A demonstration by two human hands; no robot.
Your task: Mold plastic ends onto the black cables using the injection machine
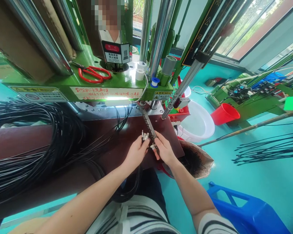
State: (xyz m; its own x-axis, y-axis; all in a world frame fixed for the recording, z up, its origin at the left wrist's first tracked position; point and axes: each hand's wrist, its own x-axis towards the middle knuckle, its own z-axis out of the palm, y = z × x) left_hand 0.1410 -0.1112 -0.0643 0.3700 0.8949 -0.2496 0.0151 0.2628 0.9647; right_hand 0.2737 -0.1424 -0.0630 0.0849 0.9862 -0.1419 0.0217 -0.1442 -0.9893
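Observed both hands together at the near edge of the dark brown worktop (104, 146), just below the green press (63, 81). Found the left hand (136, 153) with its grip closed on a small cluster of cable ends (144, 135), with the metal tips upward and away from the body. Found the right hand (164, 150) just beside it, with the grip pinched shut on one pale-tipped piece (152, 147) at the lower end of the metal mould strip (148, 125). Could not tell whether that piece is seated in the strip or only held against it. Traced the strip slantwise from under the press down to the fingertips.

Logged a heavy bundle of black cables (39, 146) draped over the worktop to the left, with several strands leading toward the left hand.

Recorded on top of the press: red scissors (94, 74), white tape rolls (140, 74) and a hot-surface warning plate (116, 53). Noted another person (109, 34) behind the press, mostly hidden.

Recorded on the turquoise floor (258, 175) to the right:
- a white basin (197, 125);
- a red bucket (224, 113), tipped on its side;
- a brown paper sack (202, 161) of black scrap, just beside the right forearm;
- a blue plastic stool (246, 211), nearest the camera.
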